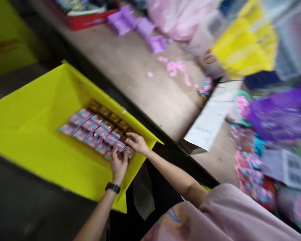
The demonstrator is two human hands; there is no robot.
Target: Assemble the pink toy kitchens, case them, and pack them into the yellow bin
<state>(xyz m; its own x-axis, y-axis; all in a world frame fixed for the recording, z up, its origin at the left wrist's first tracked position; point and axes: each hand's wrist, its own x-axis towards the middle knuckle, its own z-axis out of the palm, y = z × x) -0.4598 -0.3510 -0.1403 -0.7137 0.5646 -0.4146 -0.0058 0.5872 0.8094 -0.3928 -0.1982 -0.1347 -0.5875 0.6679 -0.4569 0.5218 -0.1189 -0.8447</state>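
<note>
Left hand (119, 165) and right hand (137, 144) rest curled fingers on small pink packets (89, 125) in a yellow bin (50, 147); I cannot tell whether they grip. Beyond the fingers, a counter (140, 80).

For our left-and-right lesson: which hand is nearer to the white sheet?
Right. The right hand is in the yellow box, on the side toward the white sheet; the left hand is also in the box, but farther away.
</note>
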